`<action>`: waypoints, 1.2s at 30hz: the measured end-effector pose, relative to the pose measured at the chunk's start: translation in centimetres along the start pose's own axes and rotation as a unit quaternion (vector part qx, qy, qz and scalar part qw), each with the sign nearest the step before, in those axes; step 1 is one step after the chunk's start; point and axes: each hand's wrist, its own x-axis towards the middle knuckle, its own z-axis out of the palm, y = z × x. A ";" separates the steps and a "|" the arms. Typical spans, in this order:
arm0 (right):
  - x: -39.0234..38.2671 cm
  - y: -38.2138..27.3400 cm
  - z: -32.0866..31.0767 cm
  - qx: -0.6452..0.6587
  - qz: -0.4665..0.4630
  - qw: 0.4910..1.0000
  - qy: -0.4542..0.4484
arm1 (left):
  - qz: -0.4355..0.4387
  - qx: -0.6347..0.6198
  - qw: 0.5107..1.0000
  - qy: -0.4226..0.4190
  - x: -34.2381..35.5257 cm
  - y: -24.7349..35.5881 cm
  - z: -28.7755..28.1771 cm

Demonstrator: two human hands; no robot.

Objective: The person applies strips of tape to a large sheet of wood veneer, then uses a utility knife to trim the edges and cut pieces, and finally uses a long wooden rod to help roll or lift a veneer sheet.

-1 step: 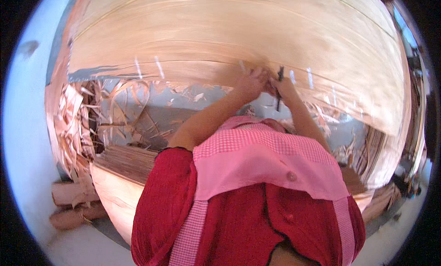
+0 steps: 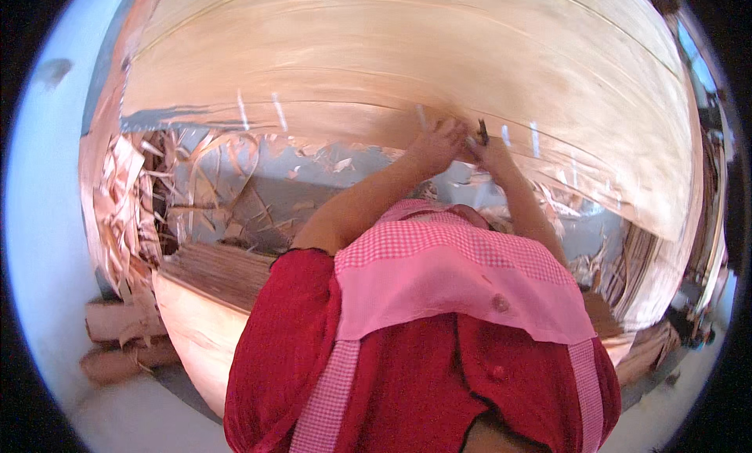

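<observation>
A broad pale wood veneer sheet spreads across the upper view, with short white strips along its near edge. At the middle of that edge my left hand has its fingers bent and closed; what they pinch is hidden. Right beside it, my right hand is closed around a slim dark tool, whose tip sticks up past the fingers. The tool's exact kind does not show. Both hands nearly touch each other.
A stack of veneer sheets lies between me and the large sheet. Curled veneer scraps heap at the left, with more on the grey floor. Wood logs lie at the lower left. A pale blue wall rises at the left.
The dark tool has turned in my right hand, and less of its length shows now. Both hands stay at the sheet's edge; the whole view has shifted slightly.
</observation>
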 end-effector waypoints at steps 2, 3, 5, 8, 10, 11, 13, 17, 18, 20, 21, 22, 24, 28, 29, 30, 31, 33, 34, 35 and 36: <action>0.6 1.1 -1.1 -0.373 -0.105 0.919 0.076 | 0.002 -0.080 0.996 0.037 -0.7 0.0 0.4; 0.5 0.6 -1.3 -0.282 -0.081 0.955 0.051 | 0.005 -0.120 0.991 0.057 -1.1 -0.8 0.2; -0.6 0.0 -1.8 -0.095 -0.010 0.995 0.004 | 0.046 -0.149 0.986 0.067 -3.4 -3.3 -1.3; -2.0 -0.5 1.3 0.041 -0.022 0.998 -0.039 | -0.072 -0.189 0.968 0.151 -10.7 -9.6 -1.3; -3.6 -4.6 5.6 0.091 0.022 0.994 -0.063 | -0.256 -0.055 0.954 0.146 -16.2 -14.4 -1.0; -3.7 -5.9 7.7 0.114 0.026 0.991 -0.072 | -0.283 -0.025 0.949 0.136 -18.0 -16.5 -1.9; -3.0 -8.0 11.4 0.059 -0.005 0.994 -0.093 | -0.281 0.019 0.954 0.102 -19.8 -19.3 -3.2; -0.7 -14.0 18.3 0.068 0.023 0.990 -0.122 | -0.191 0.029 0.979 0.065 -21.5 -22.3 -3.8; -0.4 -15.7 19.8 0.097 0.039 0.989 -0.100 | -0.178 0.016 0.981 0.072 -21.8 -22.4 -3.7; 0.7 -18.0 22.6 0.162 0.040 0.984 -0.058 | -0.179 -0.001 0.981 0.073 -21.9 -22.5 -3.8; 1.5 -18.2 23.9 0.198 0.027 0.979 -0.038 | -0.178 -0.009 0.981 0.073 -21.8 -22.6 -3.9; 2.4 -18.5 25.1 0.237 0.013 0.971 -0.019 | -0.163 -0.012 0.984 0.078 -22.0 -23.0 -3.8; 4.4 -19.4 26.8 0.226 0.002 0.974 -0.006 | -0.137 -0.017 0.987 0.086 -22.2 -23.7 -3.6; 6.0 -19.8 28.3 0.239 0.047 0.970 0.002 | -0.111 -0.068 0.990 0.059 -22.2 -25.2 -4.5; 6.9 -18.9 28.6 0.226 0.040 0.973 0.018 | -0.108 -0.071 0.990 0.057 -22.1 -25.5 -4.6; 8.0 -17.1 29.2 0.214 0.032 0.976 0.035 | -0.103 -0.074 0.991 0.054 -22.0 -25.6 -4.6; 8.4 -16.4 29.5 0.200 0.023 0.978 0.049 | -0.097 -0.079 0.989 0.083 -21.7 -26.0 -4.2; 8.9 -15.9 30.3 0.218 0.016 0.972 0.083 | -0.090 -0.083 0.983 0.140 -21.1 -27.0 -3.9; 9.0 -16.2 30.4 0.228 0.010 0.969 0.096 | -0.083 -0.046 0.987 0.132 -21.0 -26.7 -4.1; 8.8 -16.3 30.0 0.199 0.010 0.975 0.098 | -0.075 -0.009 0.989 0.124 -20.6 -25.9 -4.2; 7.7 -17.9 29.7 0.176 0.007 0.980 0.094 | -0.070 0.035 0.991 0.111 -20.6 -25.8 -4.7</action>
